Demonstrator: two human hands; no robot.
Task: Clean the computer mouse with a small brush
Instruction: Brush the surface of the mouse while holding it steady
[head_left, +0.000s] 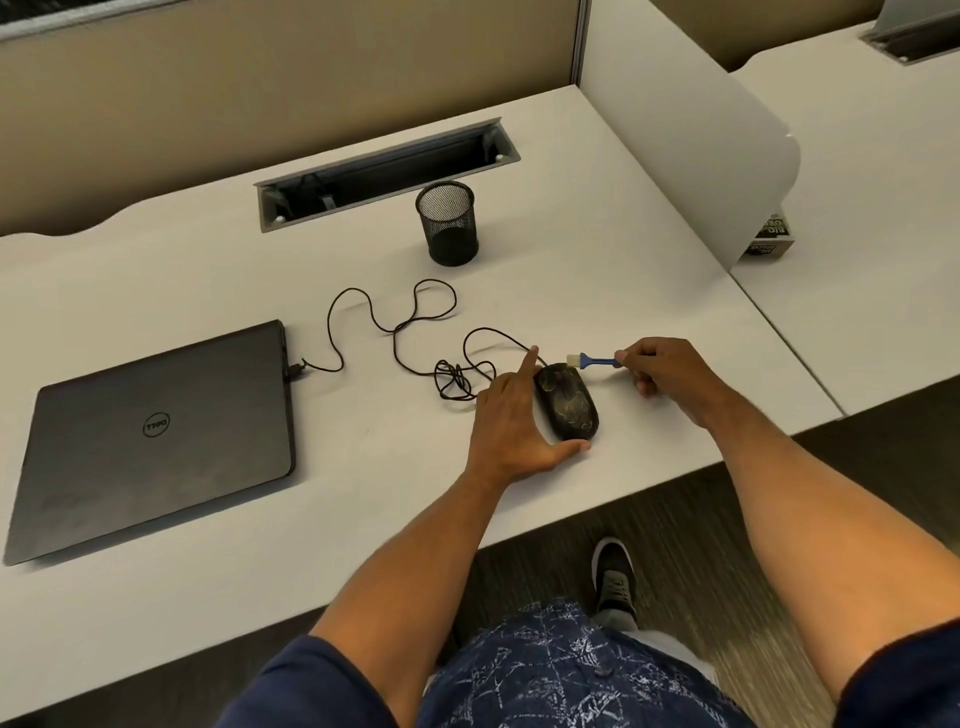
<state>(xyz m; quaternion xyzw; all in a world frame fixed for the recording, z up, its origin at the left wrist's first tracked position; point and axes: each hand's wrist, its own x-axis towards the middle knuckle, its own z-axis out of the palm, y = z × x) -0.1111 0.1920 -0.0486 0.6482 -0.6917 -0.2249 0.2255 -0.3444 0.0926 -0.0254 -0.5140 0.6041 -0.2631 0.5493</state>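
Observation:
A black computer mouse (567, 402) with a faint gold pattern lies on the white desk (208, 270) near its front edge. My left hand (514, 426) braces it: the index finger lies straight along its left side and the thumb presses its near end. My right hand (667, 371) pinches the blue handle of a small brush (592, 359). The brush's pale bristles touch the front right of the mouse. The mouse's black cable (395, 332) loops across the desk to the laptop.
A closed dark laptop (156, 436) lies at the left. A black mesh pen cup (448, 223) stands behind the mouse, in front of a cable slot (387, 171). A white divider panel (691, 156) rises at the right. The desk's edge runs just below my hands.

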